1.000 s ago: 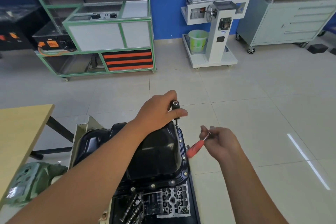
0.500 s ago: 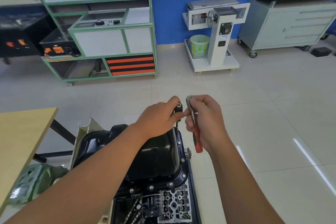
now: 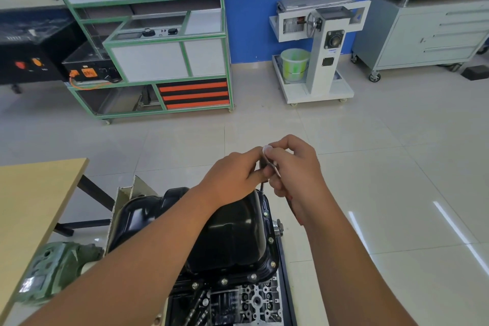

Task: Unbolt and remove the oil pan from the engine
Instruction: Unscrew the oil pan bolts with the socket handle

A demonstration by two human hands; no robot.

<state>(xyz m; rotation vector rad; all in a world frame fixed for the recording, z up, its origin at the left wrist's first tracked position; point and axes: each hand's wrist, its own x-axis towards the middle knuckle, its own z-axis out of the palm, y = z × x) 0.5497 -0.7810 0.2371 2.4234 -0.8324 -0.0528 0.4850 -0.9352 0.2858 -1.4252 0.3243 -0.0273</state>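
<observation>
Both hands meet at the centre of the frame, above the far right corner of the oil pan. The left hand (image 3: 235, 174) pinches the dark top of a socket extension (image 3: 262, 188) that stands upright on the pan's flange. The right hand (image 3: 293, 169) grips a ratchet (image 3: 270, 160) — its silver head sits against the extension's top, its red handle mostly hidden under the palm. The black oil pan (image 3: 232, 235) lies in the lower centre, still seated on the engine (image 3: 254, 302), with bolts (image 3: 270, 240) along its near and right edges. A wooden table (image 3: 31, 206) fills the left edge — a green-framed rack (image 3: 158, 61) stands at upper left.
</observation>
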